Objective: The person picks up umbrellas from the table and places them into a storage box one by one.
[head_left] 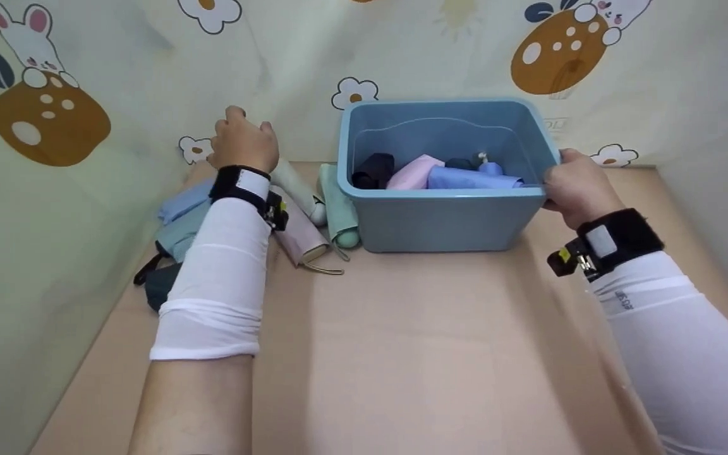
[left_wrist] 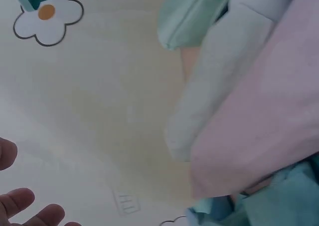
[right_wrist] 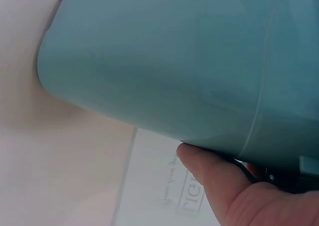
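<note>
My right hand (head_left: pixel 582 188) grips the right end of a blue plastic bin (head_left: pixel 440 222), thumb against its outer wall in the right wrist view. Rolled folding umbrellas lie in the bin: a black one (head_left: pixel 373 170), a pink one (head_left: pixel 416 172), a blue one (head_left: pixel 474 179) and a dark green one partly hidden. Over the pile left of the bin is my left hand (head_left: pixel 245 144), holding nothing, its fingers (left_wrist: pixel 19 202) apart from the umbrellas. That pile has mint (head_left: pixel 340 199), white (head_left: pixel 297 186), pale pink (head_left: pixel 299 229), teal (head_left: pixel 182 232), light blue (head_left: pixel 187 201) and dark (head_left: pixel 160 287) umbrellas.
A light brown tabletop (head_left: pixel 402 341) carries everything. Behind and to the left hangs a pale cloth (head_left: pixel 288 76) printed with rabbits, oranges and flowers, close to the bin's back. A plain pale wall (head_left: pixel 711 133) bounds the right side.
</note>
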The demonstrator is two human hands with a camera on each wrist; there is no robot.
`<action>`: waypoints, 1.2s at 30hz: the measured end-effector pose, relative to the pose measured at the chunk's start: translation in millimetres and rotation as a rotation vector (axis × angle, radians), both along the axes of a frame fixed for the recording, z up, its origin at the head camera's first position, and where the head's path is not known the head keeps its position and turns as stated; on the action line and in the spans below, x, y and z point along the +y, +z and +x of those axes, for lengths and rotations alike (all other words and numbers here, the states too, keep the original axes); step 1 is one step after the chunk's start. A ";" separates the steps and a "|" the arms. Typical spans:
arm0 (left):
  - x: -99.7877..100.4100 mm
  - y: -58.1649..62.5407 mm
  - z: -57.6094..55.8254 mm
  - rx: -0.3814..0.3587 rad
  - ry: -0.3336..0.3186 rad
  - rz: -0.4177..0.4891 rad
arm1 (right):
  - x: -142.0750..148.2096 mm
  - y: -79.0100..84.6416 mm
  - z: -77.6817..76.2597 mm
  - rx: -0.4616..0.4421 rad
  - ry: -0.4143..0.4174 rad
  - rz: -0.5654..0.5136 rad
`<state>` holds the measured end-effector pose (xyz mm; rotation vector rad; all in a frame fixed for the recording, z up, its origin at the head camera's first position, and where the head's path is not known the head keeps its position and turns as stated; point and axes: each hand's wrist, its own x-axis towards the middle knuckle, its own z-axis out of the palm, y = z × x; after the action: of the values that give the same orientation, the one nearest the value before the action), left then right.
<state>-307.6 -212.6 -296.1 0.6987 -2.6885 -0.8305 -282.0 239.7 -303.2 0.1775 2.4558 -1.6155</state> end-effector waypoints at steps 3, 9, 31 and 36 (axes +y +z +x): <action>0.5 -14.0 0.4 -0.017 0.018 0.029 | 3.1 0.2 0.3 0.005 -0.003 -0.006; 4.1 -36.5 3.7 -0.065 0.023 0.045 | 1.0 -1.3 -1.4 -0.004 -0.007 -0.014; 29.7 -103.1 30.0 -0.195 -0.132 -0.177 | -0.8 -1.2 -1.0 -0.011 -0.008 -0.023; 41.1 -106.7 42.5 -0.202 -0.207 -0.162 | 0.3 -1.1 -0.7 -0.001 -0.015 -0.021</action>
<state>-265.1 -171.5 -402.8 0.4968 -3.0079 -0.6055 -282.8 240.0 -304.3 0.1938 2.4413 -1.6462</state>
